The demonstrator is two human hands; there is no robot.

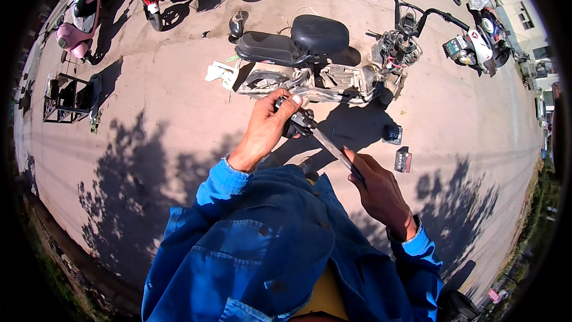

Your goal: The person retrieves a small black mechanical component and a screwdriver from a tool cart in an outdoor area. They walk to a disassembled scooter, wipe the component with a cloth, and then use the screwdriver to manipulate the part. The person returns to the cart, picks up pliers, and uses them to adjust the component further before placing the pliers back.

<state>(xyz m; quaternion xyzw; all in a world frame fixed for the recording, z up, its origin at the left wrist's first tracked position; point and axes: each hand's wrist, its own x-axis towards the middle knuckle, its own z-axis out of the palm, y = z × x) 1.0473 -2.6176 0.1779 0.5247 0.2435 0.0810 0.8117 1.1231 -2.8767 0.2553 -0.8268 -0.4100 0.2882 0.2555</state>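
My left hand (268, 122) is closed around a small black part (300, 123) with several pieces; its kind is not clear. A long, flat, grey blade-like tool (329, 144) with a dark handle slants from that part down to my right hand (381, 188), whose fingers are wrapped about the handle. The blade's far end meets the black part, or lies right against it. Beyond my hands stands a partly stripped electric scooter with a black seat (320, 34), bare dusty bodywork (307, 86) and exposed wiring below its handlebar (396, 0).
Two small boxes, one dark (392, 134) and one dark and red (403, 160), lie on the paved ground to the right. A black metal frame (68, 100) stands at left. Other scooters, one pink (80, 21) and one white (479, 48), are parked around.
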